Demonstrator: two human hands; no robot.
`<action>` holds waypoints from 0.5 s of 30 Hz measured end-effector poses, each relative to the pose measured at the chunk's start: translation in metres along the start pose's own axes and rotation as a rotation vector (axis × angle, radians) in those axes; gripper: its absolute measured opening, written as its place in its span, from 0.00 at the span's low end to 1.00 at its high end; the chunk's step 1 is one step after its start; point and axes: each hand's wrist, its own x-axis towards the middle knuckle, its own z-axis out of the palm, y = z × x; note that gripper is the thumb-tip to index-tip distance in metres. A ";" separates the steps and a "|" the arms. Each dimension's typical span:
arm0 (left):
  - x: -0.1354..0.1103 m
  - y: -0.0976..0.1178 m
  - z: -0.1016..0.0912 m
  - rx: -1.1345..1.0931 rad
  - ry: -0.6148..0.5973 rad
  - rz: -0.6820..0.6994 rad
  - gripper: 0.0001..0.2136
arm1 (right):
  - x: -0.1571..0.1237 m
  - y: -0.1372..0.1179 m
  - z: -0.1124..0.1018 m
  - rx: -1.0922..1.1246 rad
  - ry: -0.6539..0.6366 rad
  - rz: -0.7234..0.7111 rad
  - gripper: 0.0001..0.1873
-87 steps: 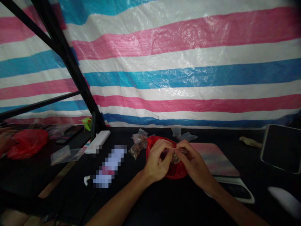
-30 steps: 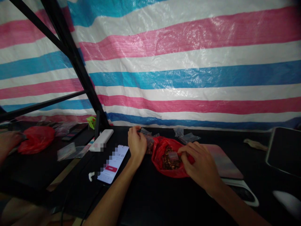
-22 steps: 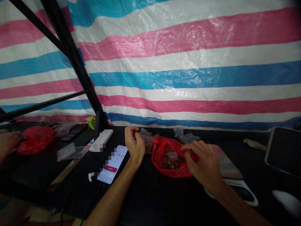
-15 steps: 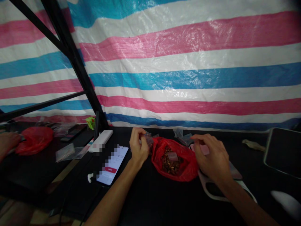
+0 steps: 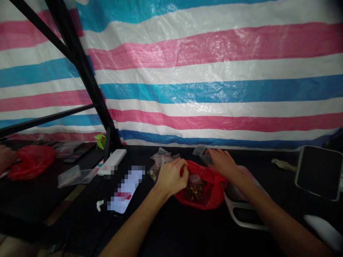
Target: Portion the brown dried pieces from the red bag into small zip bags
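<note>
My left hand is at the left rim of a red plastic bag, its fingers curled and the thumb close to the index finger. Whatever lies between those fingertips is hidden. Inside the open bag are small brown pieces and a small pinkish clear packet. My right hand reaches behind the bag, with its fingers bent over small clear plastic bags and closed on one of them. Just behind my left hand, several filled clear bags lie in a heap. A digital scale sits under my right forearm.
On the left are a phone, a white oblong box and a white earbud. Another person's hand is by a second red bag. At right are a dark-screened tablet-like device and a white mouse-shaped object.
My left hand has moved right to the red bag's rim, uncovering the heap of filled bags. My right hand has gone from above the scale to the clear bags behind.
</note>
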 end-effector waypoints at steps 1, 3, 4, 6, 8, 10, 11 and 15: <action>0.000 -0.001 -0.001 -0.008 0.083 0.014 0.09 | 0.001 0.001 0.000 0.006 0.008 0.016 0.13; 0.000 -0.001 -0.003 -0.038 0.234 0.074 0.09 | 0.003 0.006 -0.005 0.011 0.029 0.063 0.14; -0.001 0.000 -0.005 -0.063 0.285 0.112 0.09 | 0.003 0.009 -0.010 0.024 0.046 0.101 0.14; -0.002 0.003 -0.007 -0.124 0.323 0.175 0.09 | 0.002 0.015 -0.023 0.102 0.108 0.216 0.14; -0.003 0.006 -0.007 -0.170 0.295 0.217 0.12 | 0.000 0.014 -0.036 0.285 0.242 0.327 0.12; -0.004 0.009 -0.005 -0.192 0.232 0.241 0.24 | -0.004 0.001 -0.046 0.545 0.329 0.275 0.09; -0.004 0.009 -0.004 -0.196 0.199 0.246 0.32 | -0.007 -0.010 -0.049 0.685 0.308 0.181 0.08; -0.003 0.006 0.001 -0.213 0.115 0.229 0.35 | -0.022 -0.062 -0.050 0.937 0.150 -0.034 0.07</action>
